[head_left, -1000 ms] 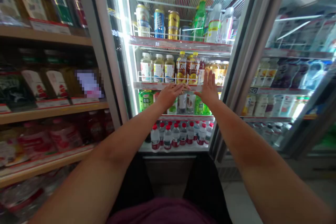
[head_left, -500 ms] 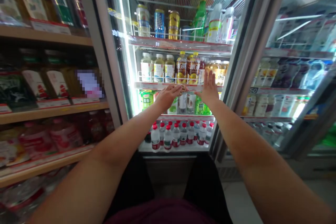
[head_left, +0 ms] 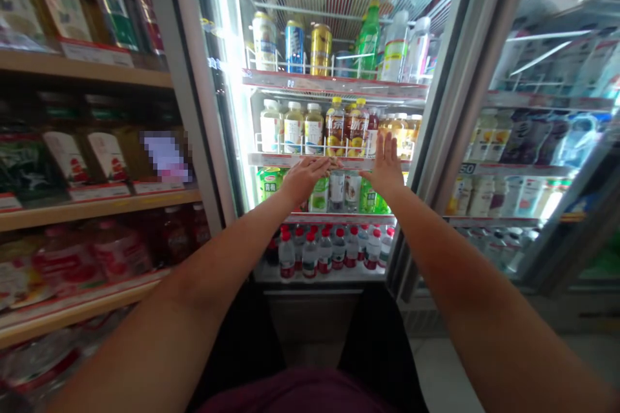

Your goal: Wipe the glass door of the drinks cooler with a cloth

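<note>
My left hand (head_left: 306,177) reaches forward in front of the cooler's middle shelf edge, fingers stretched out to the right and palm down. Its fingertips are blurred, and I see nothing held in it. To its right, my right hand (head_left: 387,168) is raised with its fingers up and thumb apart, holding nothing. Behind it stand brown tea bottles with yellow caps (head_left: 358,126) and amber bottles (head_left: 400,126). White-capped bottles (head_left: 293,126) stand above my left hand. Green packs (head_left: 320,197) show below it. Whether either hand touches the shelf I cannot tell.
Red-capped water bottles (head_left: 310,255) fill the cooler's bottom. Cans (head_left: 320,48) and a green bottle (head_left: 370,39) stand on the upper shelf. Wooden shelves (head_left: 97,203) with drinks are at left. A metal door frame (head_left: 460,90) separates another cooler section at right.
My left hand has shifted slightly to the left. My right hand keeps nearly the same raised pose, and the bottles and cans stay in place.
</note>
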Tool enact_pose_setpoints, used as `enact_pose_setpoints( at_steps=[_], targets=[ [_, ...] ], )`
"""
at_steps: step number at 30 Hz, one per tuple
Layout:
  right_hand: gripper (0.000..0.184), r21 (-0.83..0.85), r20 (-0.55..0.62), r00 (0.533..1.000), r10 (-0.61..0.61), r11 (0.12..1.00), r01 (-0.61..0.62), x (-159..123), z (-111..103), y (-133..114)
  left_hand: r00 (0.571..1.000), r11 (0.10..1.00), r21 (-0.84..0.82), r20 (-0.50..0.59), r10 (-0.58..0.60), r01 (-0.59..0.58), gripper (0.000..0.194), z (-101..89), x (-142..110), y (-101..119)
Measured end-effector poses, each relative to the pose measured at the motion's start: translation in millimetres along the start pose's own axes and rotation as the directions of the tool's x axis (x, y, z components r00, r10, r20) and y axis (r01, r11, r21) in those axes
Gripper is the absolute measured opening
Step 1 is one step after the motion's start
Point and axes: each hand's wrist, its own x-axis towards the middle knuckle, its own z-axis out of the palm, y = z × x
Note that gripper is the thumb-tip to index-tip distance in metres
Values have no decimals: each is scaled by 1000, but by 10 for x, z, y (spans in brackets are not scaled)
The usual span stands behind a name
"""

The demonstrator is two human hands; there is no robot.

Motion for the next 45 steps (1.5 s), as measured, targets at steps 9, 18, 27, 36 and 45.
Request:
enact_pose_setpoints(
  at_steps=[9, 18, 27, 36, 45],
  targets=[
    [126, 9, -8, 1000, -17, 1000, 17, 46, 91, 69, 999, 999, 6, 6, -32, 32, 58, -4, -36, -13],
    [133, -28, 8, 1000, 7, 1000, -6, 12, 38, 20, 998, 999, -7, -41, -42, 42, 63, 13, -35, -107],
    [128, -12, 20, 1000, 12, 1000, -11, -8, -2, -4, 999, 999, -15, -30, -42, 42, 57, -37, -39, -135],
    [128, -9, 4, 1000, -8, 1000, 8, 28, 83, 60, 1000, 1000, -6, -28, -9, 9, 53, -44, -113, -111],
    [126, -42, 29, 999, 35, 999, -34, 0, -3, -16, 999, 999, 17, -36, -38, 39, 52, -58, -110, -146]
  ],
)
